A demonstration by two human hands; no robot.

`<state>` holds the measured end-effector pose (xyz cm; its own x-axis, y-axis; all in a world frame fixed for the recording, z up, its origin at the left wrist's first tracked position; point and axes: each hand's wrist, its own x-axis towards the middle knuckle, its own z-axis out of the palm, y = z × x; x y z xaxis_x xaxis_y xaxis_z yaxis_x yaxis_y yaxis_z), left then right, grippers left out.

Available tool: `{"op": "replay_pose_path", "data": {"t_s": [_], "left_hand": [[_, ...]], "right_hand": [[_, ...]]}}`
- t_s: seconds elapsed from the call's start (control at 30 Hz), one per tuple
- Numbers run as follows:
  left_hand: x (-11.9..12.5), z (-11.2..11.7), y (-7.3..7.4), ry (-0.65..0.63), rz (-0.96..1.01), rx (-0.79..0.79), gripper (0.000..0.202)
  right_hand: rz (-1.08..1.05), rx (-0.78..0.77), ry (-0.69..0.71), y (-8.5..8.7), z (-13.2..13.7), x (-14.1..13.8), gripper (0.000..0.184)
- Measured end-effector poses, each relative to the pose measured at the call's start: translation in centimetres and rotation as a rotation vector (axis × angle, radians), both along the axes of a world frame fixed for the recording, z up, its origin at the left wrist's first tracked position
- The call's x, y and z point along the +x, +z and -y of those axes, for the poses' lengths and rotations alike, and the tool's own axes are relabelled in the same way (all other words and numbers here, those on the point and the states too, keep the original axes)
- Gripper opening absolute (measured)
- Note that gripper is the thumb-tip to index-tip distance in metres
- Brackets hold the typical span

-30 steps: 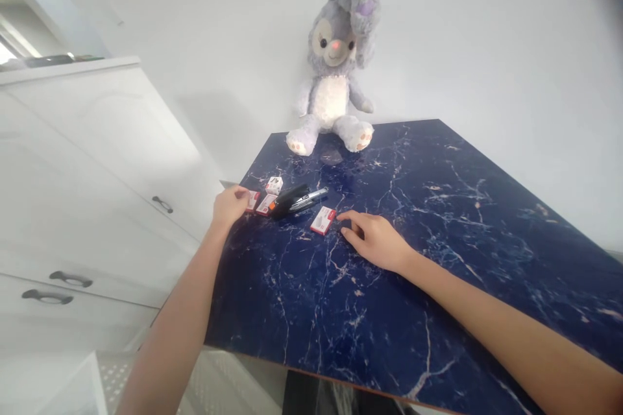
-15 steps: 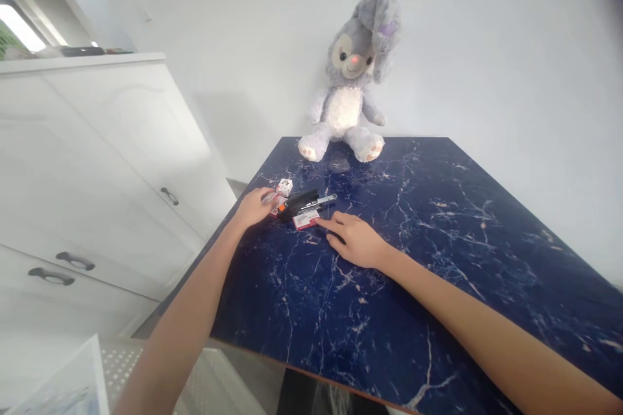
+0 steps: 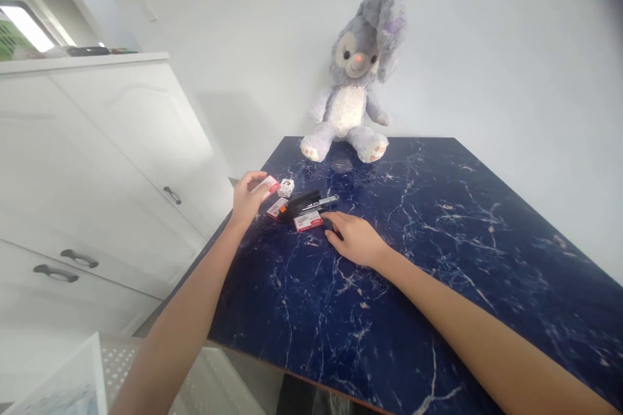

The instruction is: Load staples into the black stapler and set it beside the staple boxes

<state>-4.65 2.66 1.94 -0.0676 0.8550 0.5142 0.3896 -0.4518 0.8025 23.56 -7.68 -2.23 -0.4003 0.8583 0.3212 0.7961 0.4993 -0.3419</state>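
Observation:
My left hand (image 3: 248, 198) pinches a small red-and-white box (image 3: 268, 187) between thumb and fingers, raised a little at the table's left side. Below it lies a second red-and-white box (image 3: 277, 208), partly beside a black stapler (image 3: 302, 202) with an orange mark and a metal arm swung out to the right. A small white cube-shaped box (image 3: 286, 188) with dark print stands behind the stapler. In front of the stapler is another red-and-white box (image 3: 307, 221). My right hand (image 3: 354, 238) rests on the table, fingers apart, its fingertips at that box's right end.
A grey plush rabbit (image 3: 349, 110) sits at the back of the dark blue marbled table (image 3: 413, 227), against the wall. White cabinets (image 3: 111, 162) with dark handles stand to the left. A white perforated surface (image 3: 119, 363) is at lower left.
My left hand has lifted one red-and-white box up and away from the pile, uncovering the box beneath. My right hand's index finger has drawn back slightly from the front box.

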Motion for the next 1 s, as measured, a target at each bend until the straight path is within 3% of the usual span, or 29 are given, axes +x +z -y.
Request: {"op": "replay_pose_path", "data": {"t_s": [0.13, 0.2, 0.37, 0.6, 0.77, 0.87, 0.93, 1.0], "left_hand": [[0.6, 1.3, 1.2, -0.374, -0.125, -0.118, 0.022], [0.6, 1.5, 1.2, -0.416, -0.201, -0.161, 0.019], [0.4, 0.7, 0.0, -0.180, -0.260, -0.117, 0.020], [1.4, 1.7, 0.0, -0.313, -0.511, -0.019, 0.038], [1.6, 1.3, -0.9, -0.274, -0.531, -0.014, 0.038], [1.1, -0.1, -2.3, -0.096, -0.477, -0.021, 0.043], [0.8, -0.9, -3.1, -0.011, -0.494, -0.066, 0.049], [0.8, -1.2, -3.6, -0.026, -0.556, -0.150, 0.049]], "right_hand": [[-0.020, 0.009, -0.004, 0.1, 0.0, 0.0, 0.042], [-0.025, 0.012, 0.004, 0.1, 0.0, 0.0, 0.040], [-0.028, 0.013, 0.008, 0.0, 0.1, 0.1, 0.040], [0.041, 0.137, 0.195, 0.0, 0.0, 0.1, 0.041], [0.008, 0.180, -0.019, -0.3, 0.1, -0.1, 0.031], [0.011, 0.201, -0.142, -0.5, 0.1, 0.0, 0.028], [0.022, 0.173, -0.164, -0.6, 0.0, 0.0, 0.030], [0.031, 0.140, -0.114, -0.7, -0.1, 0.1, 0.033]]}}
